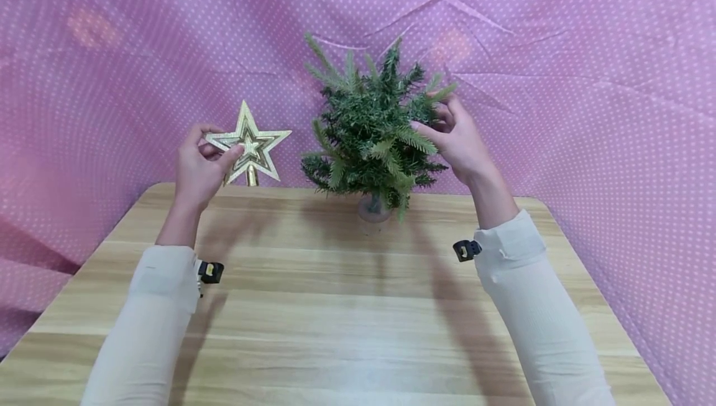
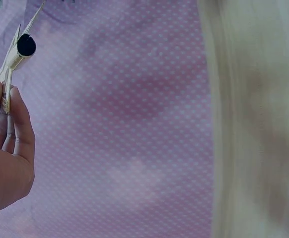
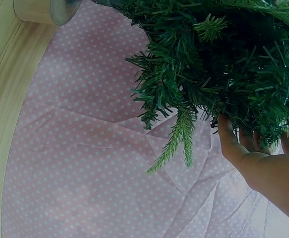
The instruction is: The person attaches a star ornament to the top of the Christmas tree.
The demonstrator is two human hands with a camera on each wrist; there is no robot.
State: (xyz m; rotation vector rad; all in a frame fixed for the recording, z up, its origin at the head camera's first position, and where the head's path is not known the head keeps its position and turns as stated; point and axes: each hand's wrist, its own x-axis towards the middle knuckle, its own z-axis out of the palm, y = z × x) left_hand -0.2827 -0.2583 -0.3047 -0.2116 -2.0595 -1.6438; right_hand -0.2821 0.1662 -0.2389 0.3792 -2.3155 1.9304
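Observation:
My left hand (image 1: 204, 163) pinches a gold star tree topper (image 1: 250, 147) between thumb and fingers, one point upward. The topper's hollow round socket (image 2: 26, 45) faces the camera in the left wrist view. A small artificial Christmas tree (image 1: 371, 126) stands upright near the table's back edge, to the right of the star. At the tree's right side my right hand (image 1: 461, 142) grips the outer branches, thumb in front and fingers bent in behind. In the right wrist view, the fingertips of that hand (image 3: 263, 166) vanish among the green needles (image 3: 219, 74).
The tree's pale round base (image 1: 373, 210) sits on the light wooden table (image 1: 347, 306). A pink cloth with white dots (image 1: 559, 83) hangs behind the table and along its sides. Black wrist straps (image 1: 467, 249) show at both cream sleeves (image 1: 537, 306).

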